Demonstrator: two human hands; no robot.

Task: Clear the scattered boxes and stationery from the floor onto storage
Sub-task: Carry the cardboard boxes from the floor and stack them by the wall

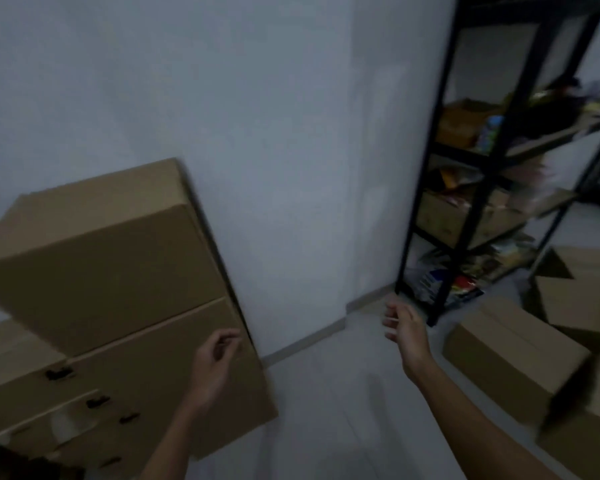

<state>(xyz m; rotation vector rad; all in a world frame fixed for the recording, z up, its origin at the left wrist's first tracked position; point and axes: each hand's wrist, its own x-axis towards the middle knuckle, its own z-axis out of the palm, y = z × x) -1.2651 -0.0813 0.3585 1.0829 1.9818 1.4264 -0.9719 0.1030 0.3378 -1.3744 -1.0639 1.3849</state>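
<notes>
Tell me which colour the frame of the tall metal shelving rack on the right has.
Black. The metal shelving rack's frame shows best in the head view.

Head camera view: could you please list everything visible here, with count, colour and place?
stacked cardboard boxes: at least two, brown, left against the wall, top one tilted
cardboard boxes on floor: about four, brown, right, near the shelving
shelving unit: one, black frame, right, shelves hold boxes and blurred mixed items
wall: one, grey-white, centre
floor: grey, bottom centre
left hand: one, fingers loosely curled, holds nothing, in front of the lower stacked box
right hand: one, fingers loosely curled, holds nothing, raised above the floor
</notes>
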